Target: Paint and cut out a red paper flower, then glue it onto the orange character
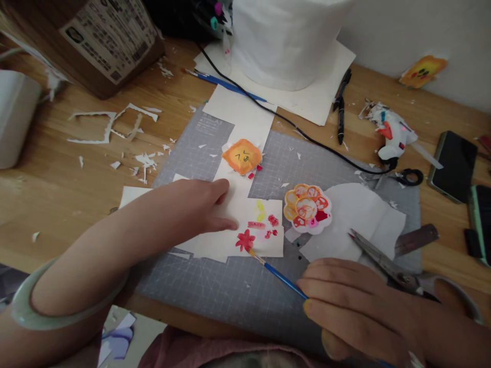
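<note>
My right hand point(345, 301) is closed around a blue paintbrush point(284, 278) at the lower right. Its yellowish tip meets the lower edge of a red painted flower point(245, 239) on white paper point(215, 245). Beside the flower, the paper carries a yellow patch and several red marks. My left hand point(203, 207) rests on the same paper, thumb and index finger apart, other fingers hidden; nothing shows between them. An orange cutout with a drawn face point(241, 157) lies above it. Right of the paper sits a flower-shaped palette point(307, 208) smeared with orange, red and pink.
Large scissors point(387, 263) lie beside my right hand on the grey cutting mat point(238, 291). A black cable point(322, 140) crosses the mat. Farther off are a brown container point(95, 46), a white cylinder point(286, 46), a phone point(452, 166) and paper scraps point(146, 161).
</note>
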`<state>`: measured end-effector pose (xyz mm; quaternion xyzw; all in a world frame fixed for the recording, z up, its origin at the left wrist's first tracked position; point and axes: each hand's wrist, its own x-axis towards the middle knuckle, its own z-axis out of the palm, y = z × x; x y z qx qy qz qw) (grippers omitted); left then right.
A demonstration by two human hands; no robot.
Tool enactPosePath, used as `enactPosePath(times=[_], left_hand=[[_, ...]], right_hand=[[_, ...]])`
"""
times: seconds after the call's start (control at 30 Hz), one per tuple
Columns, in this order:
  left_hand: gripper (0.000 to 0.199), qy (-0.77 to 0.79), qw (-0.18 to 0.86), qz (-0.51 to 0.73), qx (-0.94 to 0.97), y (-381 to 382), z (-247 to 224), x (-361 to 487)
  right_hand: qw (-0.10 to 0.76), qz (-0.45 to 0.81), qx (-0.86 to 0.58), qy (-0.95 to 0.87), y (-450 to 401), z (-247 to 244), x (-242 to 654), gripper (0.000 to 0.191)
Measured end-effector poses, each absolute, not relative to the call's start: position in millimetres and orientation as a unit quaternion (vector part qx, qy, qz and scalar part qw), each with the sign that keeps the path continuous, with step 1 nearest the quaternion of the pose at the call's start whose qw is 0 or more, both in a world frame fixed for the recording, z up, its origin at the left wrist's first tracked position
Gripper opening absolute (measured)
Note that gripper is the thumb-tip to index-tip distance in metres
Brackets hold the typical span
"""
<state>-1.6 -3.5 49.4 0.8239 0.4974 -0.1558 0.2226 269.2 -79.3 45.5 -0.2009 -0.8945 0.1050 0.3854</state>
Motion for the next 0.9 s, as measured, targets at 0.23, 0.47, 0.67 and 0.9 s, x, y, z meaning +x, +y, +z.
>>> enactPosePath(times=[0.23,0.47,0.67,0.9], left_hand=[[0.044,0.496,0.213,-0.162,0.826,-3.3,48.5,-2.5],[0.041,0.49,0.21,-0.146,0.833,-4.3,45.1,-4.2],[0.041,0.494,0.217,-0.161,0.827,-3.9,51.3,-0.5],[0.039,0.497,0.219,-0.169,0.822,-3.5,53.1,0.7]], right_hand=[[0.4,0.086,-0.218,-0.886,-79.7,47.6,274.4,0.033],[0.373,0.102,-0.207,-0.899,-74.9,46.4,274.2,0.031],[0.357,0.079,-0.207,-0.908,-74.8,46.4,273.7,0.03],[0.304,0.095,-0.237,-0.918,-86.4,39.9,282.7,0.029]])
